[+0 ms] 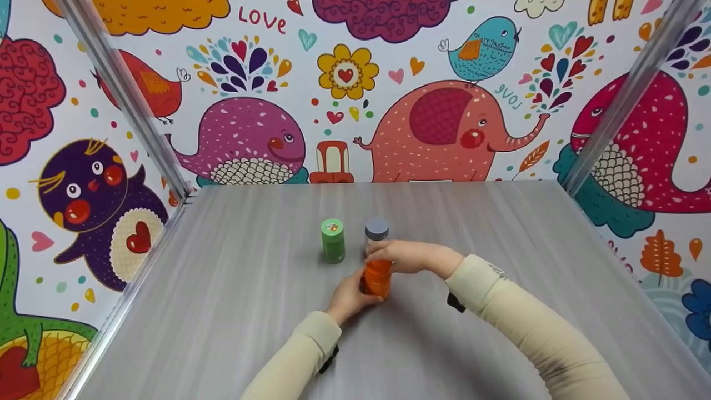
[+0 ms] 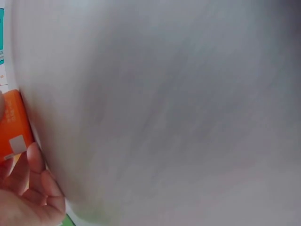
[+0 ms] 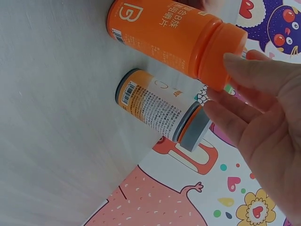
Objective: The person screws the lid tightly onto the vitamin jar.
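Note:
An orange pill bottle (image 1: pixel 378 280) with white lettering stands on the table in front of the person. My left hand (image 1: pixel 350 297) holds its lower part, thumb toward the near side. From above, my right hand (image 1: pixel 414 256) grips the orange screw cap (image 3: pixel 223 55), thumb on one side and fingers around the other. Just behind is a white and orange bottle (image 3: pixel 151 101) with a grey lid (image 1: pixel 377 226), partly hidden by the right hand in the head view. The left wrist view catches the orange bottle (image 2: pixel 15 127) only at its left edge.
To the left of the grey-lidded bottle stands a green canister (image 1: pixel 333 244) with a light green lid. The grey table (image 1: pixel 250 311) is enclosed by cartoon-printed walls (image 1: pixel 344 128), with metal posts (image 1: pixel 133 105) at the corners.

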Motion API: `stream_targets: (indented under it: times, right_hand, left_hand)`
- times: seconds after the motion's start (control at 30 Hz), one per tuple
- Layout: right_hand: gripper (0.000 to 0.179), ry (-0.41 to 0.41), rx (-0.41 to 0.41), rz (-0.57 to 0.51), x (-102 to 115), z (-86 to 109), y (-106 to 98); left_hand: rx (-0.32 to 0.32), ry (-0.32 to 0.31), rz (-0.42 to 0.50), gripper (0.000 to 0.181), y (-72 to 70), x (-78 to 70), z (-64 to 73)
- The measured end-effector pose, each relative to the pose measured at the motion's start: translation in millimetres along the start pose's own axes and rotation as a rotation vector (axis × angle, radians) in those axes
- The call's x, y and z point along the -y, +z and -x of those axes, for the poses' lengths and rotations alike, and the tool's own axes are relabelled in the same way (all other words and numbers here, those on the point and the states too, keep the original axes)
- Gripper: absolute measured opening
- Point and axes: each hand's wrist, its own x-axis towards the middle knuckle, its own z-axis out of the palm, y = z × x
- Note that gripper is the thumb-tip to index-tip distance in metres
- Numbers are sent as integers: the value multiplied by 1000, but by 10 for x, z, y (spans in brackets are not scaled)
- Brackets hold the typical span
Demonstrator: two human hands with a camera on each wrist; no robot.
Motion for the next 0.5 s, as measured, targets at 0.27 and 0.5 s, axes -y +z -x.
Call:
stream_targets:
  times: [0.27, 0.5]
  right_hand:
    - [45, 111, 38, -22, 27, -7, 0]
    - [52, 133, 16, 25, 25, -18, 24]
  left_hand:
    - [-4, -5, 6, 69, 3, 3, -6]
    - [-6, 2, 8, 67, 4, -3, 6]
